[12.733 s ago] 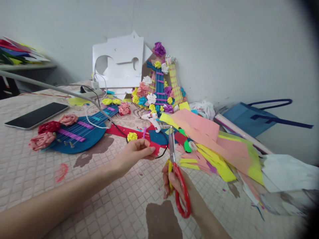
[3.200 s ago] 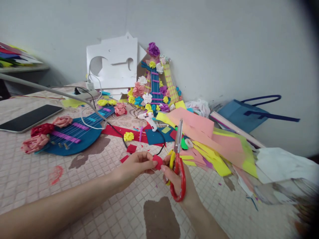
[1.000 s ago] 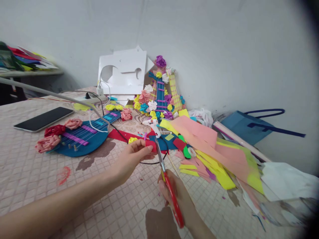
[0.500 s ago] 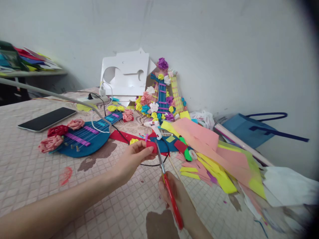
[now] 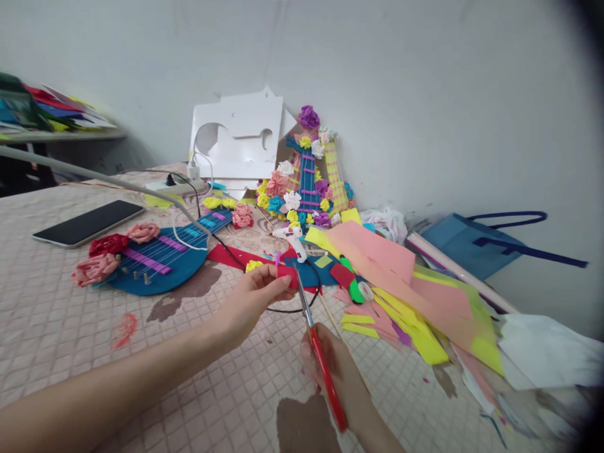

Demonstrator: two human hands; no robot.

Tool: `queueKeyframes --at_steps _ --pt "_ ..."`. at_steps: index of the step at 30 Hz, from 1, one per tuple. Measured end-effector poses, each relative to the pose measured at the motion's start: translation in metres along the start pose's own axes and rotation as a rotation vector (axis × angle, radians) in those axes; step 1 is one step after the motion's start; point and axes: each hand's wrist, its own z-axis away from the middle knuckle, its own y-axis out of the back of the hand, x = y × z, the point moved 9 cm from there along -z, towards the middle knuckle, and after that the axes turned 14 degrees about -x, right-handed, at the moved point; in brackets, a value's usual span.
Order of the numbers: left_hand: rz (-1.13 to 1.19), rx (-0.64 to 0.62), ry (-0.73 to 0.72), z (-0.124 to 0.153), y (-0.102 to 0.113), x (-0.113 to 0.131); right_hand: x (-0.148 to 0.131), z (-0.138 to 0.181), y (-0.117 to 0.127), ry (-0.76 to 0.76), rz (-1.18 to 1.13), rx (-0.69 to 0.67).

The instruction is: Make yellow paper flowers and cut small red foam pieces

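Observation:
Between the thumb and fingers of my left hand (image 5: 257, 292) is a small piece of red felt or paper (image 5: 287, 274); I cannot tell which material. My right hand (image 5: 333, 362) grips red-handled scissors (image 5: 325, 377), whose blades point away from me and meet the right edge of the red piece. Just beyond my hands stands a white glue gun (image 5: 293, 241), beside a dark blue sheet (image 5: 311, 270). A blue guitar-shaped craft (image 5: 165, 267) with paper roses lies to the left.
A black-screened tablet (image 5: 89, 223) and a power strip (image 5: 177, 187) lie at left. Pink paper (image 5: 377, 251) and yellow strips spread at right, near a blue bag (image 5: 476, 245). Flower-covered craft guitars (image 5: 309, 182) lean against the wall. A black cord loops beyond my hands.
Both hands hold nearly the same pose. The red piece and scissors have barely moved; the view has shifted very slightly.

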Motion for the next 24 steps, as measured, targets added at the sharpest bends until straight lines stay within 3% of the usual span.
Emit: queueKeyframes --at_steps 8,17,24 --pt "0.009 -0.018 -0.006 -0.001 -0.001 -0.001 -0.013 0.002 0.001 0.019 0.069 0.004" --pt "0.019 -0.006 0.0 -0.001 -0.001 0.0 -0.01 0.002 0.0 0.045 -0.029 0.029" --pt "-0.093 -0.057 0.134 0.009 -0.013 -0.023 -0.01 0.004 0.016 0.048 -0.185 0.149"
